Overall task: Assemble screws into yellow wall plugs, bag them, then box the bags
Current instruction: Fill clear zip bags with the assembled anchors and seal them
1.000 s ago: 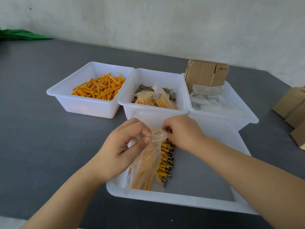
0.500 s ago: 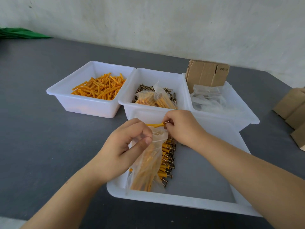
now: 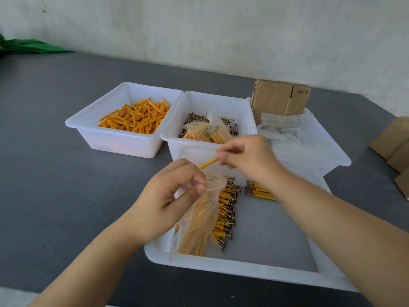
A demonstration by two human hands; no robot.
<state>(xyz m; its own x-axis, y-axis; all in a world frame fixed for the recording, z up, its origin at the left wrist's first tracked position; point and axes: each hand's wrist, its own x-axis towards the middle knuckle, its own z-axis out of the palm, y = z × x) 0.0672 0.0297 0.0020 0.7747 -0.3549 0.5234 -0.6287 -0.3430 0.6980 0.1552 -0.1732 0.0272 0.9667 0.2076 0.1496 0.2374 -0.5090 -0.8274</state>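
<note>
Both bare forearms reach forward from the lower edge. The left hand is curled, thumb and forefinger pinching the mouth of a thin clear plastic bag. The right hand, raised just beyond it, pinches a slim yellow plastic wall plug at its fingertips.

From my remote feed: a dark grey bench fills most of the view, its matte top lightly speckled. Its far edge meets a whitish wall, rough and mottled with faint stains and a few dark marks. At the bench's far left corner lies a folded green sheet, cut off by the frame. Below the near edge, at lower left, I see a pale strip of floor.
</note>
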